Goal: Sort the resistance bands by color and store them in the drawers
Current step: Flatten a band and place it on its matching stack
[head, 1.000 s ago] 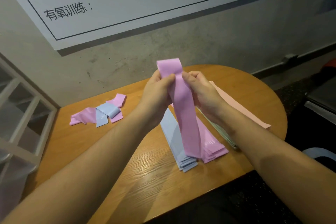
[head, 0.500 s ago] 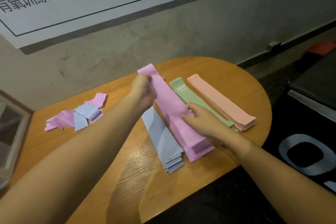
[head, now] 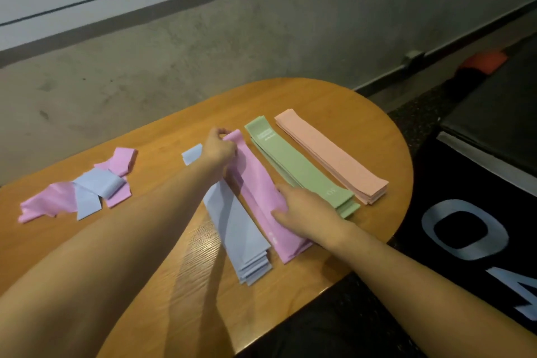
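Four sorted stacks of flat bands lie side by side on the round wooden table (head: pixel 334 107): blue (head: pixel 238 224), pink (head: pixel 261 192), green (head: pixel 293 163) and peach (head: pixel 328 151). My left hand (head: pixel 218 148) pinches the far end of the top pink band, which lies along the pink stack. My right hand (head: pixel 305 212) rests with fingers spread on the near half of that same band, pressing it flat. A loose heap of pink and blue bands (head: pixel 84 189) lies at the table's left.
A grey concrete wall with a white board rises behind the table. To the right, on the dark floor, lie a black mat with a large pale letter (head: pixel 465 229), a dark padded block (head: pixel 499 107) and an orange object (head: pixel 483 59). The table's near edge runs diagonally below my arms.
The pink band, held up in both hands a second ago, has been lowered onto the pink stack. My right hand let go and now presses on it. The view has shifted right.
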The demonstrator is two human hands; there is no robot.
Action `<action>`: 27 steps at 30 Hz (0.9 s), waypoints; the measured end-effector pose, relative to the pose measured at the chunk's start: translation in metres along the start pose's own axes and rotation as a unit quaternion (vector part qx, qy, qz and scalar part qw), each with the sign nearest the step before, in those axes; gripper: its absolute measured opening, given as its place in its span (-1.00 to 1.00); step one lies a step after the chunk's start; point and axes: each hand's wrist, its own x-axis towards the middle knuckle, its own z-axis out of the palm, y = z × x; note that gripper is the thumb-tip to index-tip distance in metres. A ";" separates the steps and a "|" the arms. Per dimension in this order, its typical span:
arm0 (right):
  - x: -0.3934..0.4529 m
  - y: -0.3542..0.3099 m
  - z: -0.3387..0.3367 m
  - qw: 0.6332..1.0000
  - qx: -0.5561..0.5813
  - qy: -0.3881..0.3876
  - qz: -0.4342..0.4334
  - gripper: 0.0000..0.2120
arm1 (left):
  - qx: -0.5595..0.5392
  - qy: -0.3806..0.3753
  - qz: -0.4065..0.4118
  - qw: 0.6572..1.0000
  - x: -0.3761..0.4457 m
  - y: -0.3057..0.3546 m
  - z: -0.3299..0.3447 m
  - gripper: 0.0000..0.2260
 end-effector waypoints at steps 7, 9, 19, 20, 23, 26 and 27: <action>-0.002 0.004 0.004 0.998 -0.055 0.002 -0.006 -0.33 | 0.166 -0.025 0.147 0.975 0.008 -0.011 -0.003 -0.60; -0.002 0.005 0.002 0.999 -0.052 0.001 -0.006 -0.37 | 0.208 -0.023 0.165 0.964 0.010 -0.013 -0.003 -0.60; -0.013 0.004 0.001 0.998 -0.047 0.021 -0.039 -0.49 | 0.282 0.017 0.233 0.931 0.010 -0.018 -0.013 -0.71; -0.014 0.003 0.002 0.998 -0.048 0.027 -0.042 -0.50 | 0.278 0.014 0.240 0.930 0.010 -0.018 -0.015 -0.73; -0.016 -0.002 0.001 0.997 -0.034 0.050 -0.055 -0.54 | 0.249 0.004 0.257 0.934 0.004 -0.018 -0.023 -0.77; -0.013 -0.013 0.001 0.994 -0.019 0.075 -0.074 -0.58 | 0.225 0.012 0.282 0.933 -0.007 -0.022 -0.038 -0.79; -0.012 -0.018 0.002 0.993 -0.016 0.083 -0.082 -0.59 | 0.215 0.018 0.291 0.932 -0.010 -0.025 -0.044 -0.79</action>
